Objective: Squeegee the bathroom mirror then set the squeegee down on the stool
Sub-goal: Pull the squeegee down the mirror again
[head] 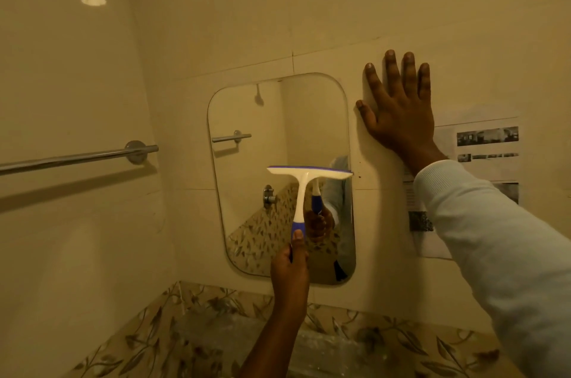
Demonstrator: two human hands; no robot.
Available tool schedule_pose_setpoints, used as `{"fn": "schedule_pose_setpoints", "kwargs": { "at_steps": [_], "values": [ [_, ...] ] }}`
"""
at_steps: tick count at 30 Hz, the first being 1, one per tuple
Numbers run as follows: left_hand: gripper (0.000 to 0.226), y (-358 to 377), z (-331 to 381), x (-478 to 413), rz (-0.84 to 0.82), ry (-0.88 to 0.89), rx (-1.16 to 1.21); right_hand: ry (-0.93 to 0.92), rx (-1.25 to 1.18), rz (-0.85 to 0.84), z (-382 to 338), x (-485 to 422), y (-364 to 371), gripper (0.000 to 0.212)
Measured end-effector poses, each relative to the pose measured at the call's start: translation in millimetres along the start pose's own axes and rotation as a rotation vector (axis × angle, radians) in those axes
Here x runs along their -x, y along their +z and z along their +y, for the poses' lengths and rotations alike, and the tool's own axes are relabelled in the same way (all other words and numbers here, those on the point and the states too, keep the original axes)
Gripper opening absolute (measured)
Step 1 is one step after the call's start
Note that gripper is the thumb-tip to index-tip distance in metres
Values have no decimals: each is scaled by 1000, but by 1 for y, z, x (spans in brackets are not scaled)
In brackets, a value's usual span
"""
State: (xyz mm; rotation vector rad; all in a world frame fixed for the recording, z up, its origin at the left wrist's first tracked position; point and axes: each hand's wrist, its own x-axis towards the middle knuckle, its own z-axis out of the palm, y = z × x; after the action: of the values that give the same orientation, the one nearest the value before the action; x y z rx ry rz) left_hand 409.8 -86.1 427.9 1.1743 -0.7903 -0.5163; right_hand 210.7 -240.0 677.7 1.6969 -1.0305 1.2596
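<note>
The right sleeve ends in a right hand spread flat on the wall, while the left hand grips the squeegee upright, blade level across the mirror.

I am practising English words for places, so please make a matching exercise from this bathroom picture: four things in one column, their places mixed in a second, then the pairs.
1 squeegee
2 right hand
3 towel bar
4 printed sheet

a on the left wall
b flat on the wall, right of the mirror
c on the wall, partly hidden by the sleeve
d held by the left hand, blade at the mirror

Pairs: 1-d, 2-b, 3-a, 4-c
</note>
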Motion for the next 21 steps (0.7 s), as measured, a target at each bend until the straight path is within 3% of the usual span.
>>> {"fn": "schedule_pose_setpoints", "kwargs": {
  "at_steps": [6,21],
  "values": [
    [60,-13,-36,22,-1,-141,22,-1,-6,17,0,-1,-1,76],
    [58,-47,-101,66,11,-277,-148,-4,-16,19,1,-1,2,77]
  ]
}}
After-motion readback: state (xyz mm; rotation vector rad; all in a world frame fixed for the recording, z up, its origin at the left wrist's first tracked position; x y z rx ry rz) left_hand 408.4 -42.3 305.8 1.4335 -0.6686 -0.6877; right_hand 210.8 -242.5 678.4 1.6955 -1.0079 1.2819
